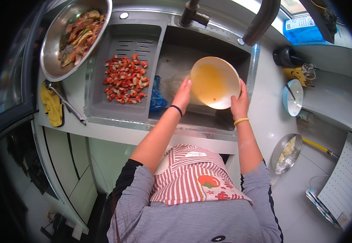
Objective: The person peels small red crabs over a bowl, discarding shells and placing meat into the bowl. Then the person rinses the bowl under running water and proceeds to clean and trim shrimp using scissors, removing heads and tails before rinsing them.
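Over the dark sink basin (pixel 176 52) I hold a white bowl (pixel 233 83) with cloudy orange-yellow liquid in it. The bowl is tilted toward the left. My left hand (pixel 183 95) is against its left side, the thumb near the rim. On the other side, my right hand (pixel 240 102) grips the rim. A pale, see-through patch beside my left hand is too blurred to tell. Left of the basin, a grey drain tray (pixel 119 110) carries a pile of red-and-white crayfish tails (pixel 125 79). A crumpled blue plastic bag (pixel 157 97) lies between tray and basin.
A steel bowl of marinated meat or fish (pixel 81 38) stands at the far left, above a yellow cloth (pixel 51 106). The faucet (pixel 194 15) rises behind the sink. At right are a light-blue bowl (pixel 293 97) and a steel dish of chopped pale food (pixel 280 150).
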Action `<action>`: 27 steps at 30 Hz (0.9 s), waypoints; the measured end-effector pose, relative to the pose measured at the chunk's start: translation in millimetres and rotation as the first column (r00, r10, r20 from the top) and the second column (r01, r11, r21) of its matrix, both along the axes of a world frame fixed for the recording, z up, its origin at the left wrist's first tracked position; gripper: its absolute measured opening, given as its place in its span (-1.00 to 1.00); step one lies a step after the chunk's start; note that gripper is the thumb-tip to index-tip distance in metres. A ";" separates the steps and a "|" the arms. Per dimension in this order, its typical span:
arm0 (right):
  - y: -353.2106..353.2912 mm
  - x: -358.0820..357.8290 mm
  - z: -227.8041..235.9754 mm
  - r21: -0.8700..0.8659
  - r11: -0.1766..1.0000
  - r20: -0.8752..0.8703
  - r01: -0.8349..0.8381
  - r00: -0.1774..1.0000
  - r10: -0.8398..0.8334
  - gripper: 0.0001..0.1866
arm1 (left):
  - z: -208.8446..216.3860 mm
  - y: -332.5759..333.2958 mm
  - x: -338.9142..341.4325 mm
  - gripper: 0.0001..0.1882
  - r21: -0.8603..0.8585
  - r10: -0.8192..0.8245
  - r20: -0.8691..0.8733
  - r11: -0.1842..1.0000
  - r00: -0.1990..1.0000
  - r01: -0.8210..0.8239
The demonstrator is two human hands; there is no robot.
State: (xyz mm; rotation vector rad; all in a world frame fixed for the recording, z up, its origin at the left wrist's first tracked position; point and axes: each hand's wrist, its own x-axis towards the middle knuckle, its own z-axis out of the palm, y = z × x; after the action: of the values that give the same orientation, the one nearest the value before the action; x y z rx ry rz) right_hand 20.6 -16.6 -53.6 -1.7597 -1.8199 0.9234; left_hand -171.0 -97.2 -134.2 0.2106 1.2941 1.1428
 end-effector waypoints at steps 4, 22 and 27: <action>19.2 1.8 13.2 0.253 0.945 0.257 -0.206 0.956 0.140 -0.27 | 13.2 21.7 6.3 -0.26 -0.129 -0.026 0.041 0.991 0.999 0.031; 36.1 0.0 83.6 0.351 0.905 0.083 -0.241 0.970 0.226 -0.57 | 43.5 32.0 22.9 -0.46 0.086 0.064 0.318 0.992 0.946 -0.096; 36.4 22.6 19.2 -0.390 0.920 -0.435 0.029 0.875 -0.212 -0.45 | 35.7 12.7 -0.8 -0.36 0.152 -0.026 0.424 0.987 0.905 -0.043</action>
State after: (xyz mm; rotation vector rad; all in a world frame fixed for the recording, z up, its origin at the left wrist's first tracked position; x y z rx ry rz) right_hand 43.2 19.8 -34.4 -1.6371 -1.2618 1.5672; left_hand -171.7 -84.5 -98.5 0.0645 0.8185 1.2198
